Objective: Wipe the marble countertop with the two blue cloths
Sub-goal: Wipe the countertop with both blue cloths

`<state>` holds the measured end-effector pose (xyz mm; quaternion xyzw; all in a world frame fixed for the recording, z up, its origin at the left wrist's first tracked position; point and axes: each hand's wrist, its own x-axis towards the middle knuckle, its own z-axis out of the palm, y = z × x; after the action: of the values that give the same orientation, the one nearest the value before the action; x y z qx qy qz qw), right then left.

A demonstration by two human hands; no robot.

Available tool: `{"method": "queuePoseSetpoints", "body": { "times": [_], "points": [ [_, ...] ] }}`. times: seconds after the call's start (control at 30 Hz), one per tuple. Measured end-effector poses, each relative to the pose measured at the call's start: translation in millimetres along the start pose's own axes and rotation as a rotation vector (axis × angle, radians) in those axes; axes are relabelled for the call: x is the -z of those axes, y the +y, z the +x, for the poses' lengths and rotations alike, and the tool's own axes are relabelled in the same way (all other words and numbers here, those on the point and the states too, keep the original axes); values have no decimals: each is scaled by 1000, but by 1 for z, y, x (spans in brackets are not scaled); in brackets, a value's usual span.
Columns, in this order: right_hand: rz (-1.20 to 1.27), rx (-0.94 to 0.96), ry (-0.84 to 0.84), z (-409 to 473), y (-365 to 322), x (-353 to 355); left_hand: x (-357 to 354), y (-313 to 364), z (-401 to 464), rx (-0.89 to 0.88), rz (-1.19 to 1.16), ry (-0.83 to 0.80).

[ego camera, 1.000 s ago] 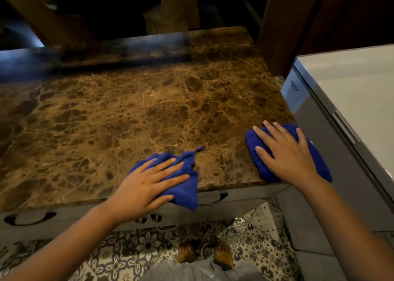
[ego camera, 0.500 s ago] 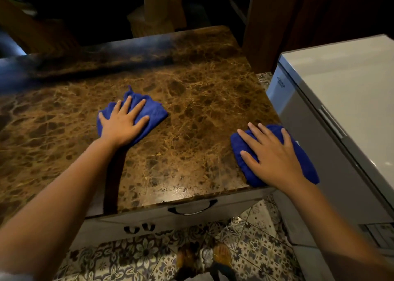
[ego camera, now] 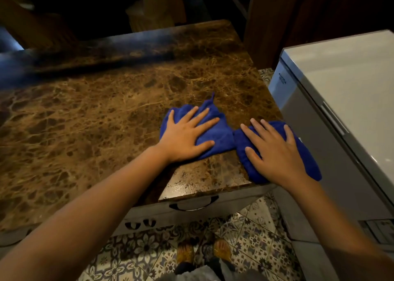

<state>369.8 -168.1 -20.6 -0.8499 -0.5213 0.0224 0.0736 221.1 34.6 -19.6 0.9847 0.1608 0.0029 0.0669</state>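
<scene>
The brown marble countertop (ego camera: 102, 118) fills the left and middle of the head view. Two blue cloths lie near its front right corner, touching each other. My left hand (ego camera: 185, 133) presses flat, fingers spread, on the left blue cloth (ego camera: 219, 138). My right hand (ego camera: 275, 150) presses flat on the right blue cloth (ego camera: 307, 159), which hangs a little over the counter's right edge. Each palm covers most of its cloth.
A white chest freezer (ego camera: 345, 93) stands close against the counter's right side. Below the front edge is a drawer with a dark handle (ego camera: 194, 205). Patterned floor tiles (ego camera: 251, 244) and my feet show below. Wooden furniture sits in the dark beyond the far edge.
My left hand slid its cloth from the front edge out to the left-middle of the counter, then back right until it meets the right cloth. My right hand stayed at the corner.
</scene>
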Motion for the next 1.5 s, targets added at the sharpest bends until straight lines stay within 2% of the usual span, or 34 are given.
{"method": "queuePoseSetpoints", "body": {
  "times": [0.33, 0.53, 0.87, 1.13, 1.3, 1.4, 1.5],
  "points": [
    [-15, -4, 18, 2, 0, -3, -4, 41, -73, -406, -10, -99],
    [-7, -1, 9, 1, 0, -2, -1, 27, -102, -447, 72, -82],
    [-5, 15, -7, 1, 2, -1, 10, -46, -189, -303, 62, -18],
    [-16, 6, -4, 2, 1, -2, -2, 6, -144, -189, 105, -27],
    [-9, 0, -15, 1, 0, -1, -9, 40, -103, -8, 20, -25],
    [50, 14, -18, 0, -1, 4, -7, 44, -104, 40, 15, 59],
    [145, 27, 56, -6, 0, 11, -7, 36, -119, 34, -5, 130]
  ]
}}
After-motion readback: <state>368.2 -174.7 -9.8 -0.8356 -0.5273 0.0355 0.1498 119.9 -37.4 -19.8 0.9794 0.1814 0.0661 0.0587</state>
